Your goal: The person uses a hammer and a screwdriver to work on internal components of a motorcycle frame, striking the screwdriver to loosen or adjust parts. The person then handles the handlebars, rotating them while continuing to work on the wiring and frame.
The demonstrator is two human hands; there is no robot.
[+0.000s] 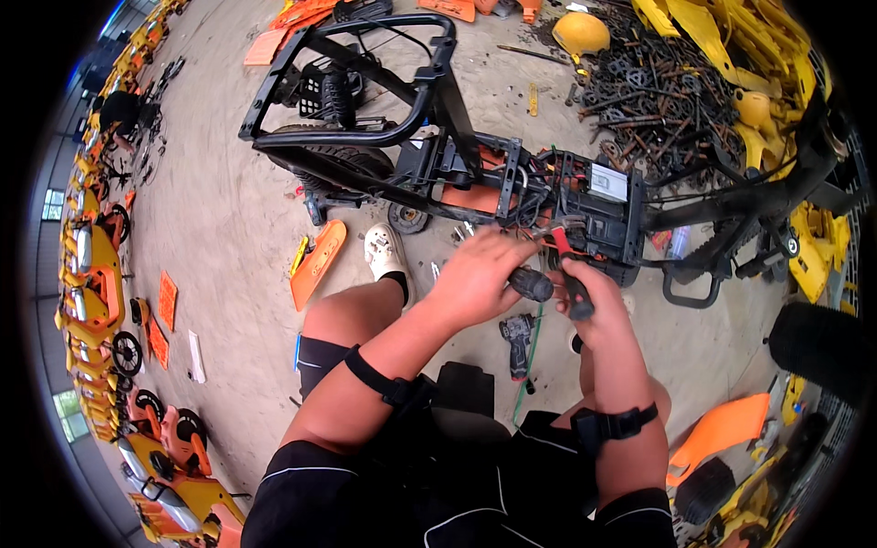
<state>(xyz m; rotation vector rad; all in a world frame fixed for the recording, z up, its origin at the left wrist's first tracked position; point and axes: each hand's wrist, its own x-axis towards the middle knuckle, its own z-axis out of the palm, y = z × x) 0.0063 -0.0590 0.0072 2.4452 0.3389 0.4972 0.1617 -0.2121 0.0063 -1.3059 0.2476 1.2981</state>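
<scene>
My left hand [475,279] is closed around a tool with a thick black handle [531,284]; its working end is hidden. Beside it, my right hand [605,301] grips pliers [561,242] with red-and-black handles, the jaws reaching toward the frame. Both hands are over the near side of a partly stripped black vehicle frame [438,91], which lies across the floor. Loose wires [539,187] and a black box with a white label [607,183] show in its middle. I cannot tell what the jaws touch.
A cordless drill [517,345] lies on the floor between my legs. An orange panel [320,265] is left of my white clog [384,251]. Behind the frame is a heap of rusty metal parts [653,100] with yellow panels [767,46]. Yellow-orange vehicles [96,274] line the left.
</scene>
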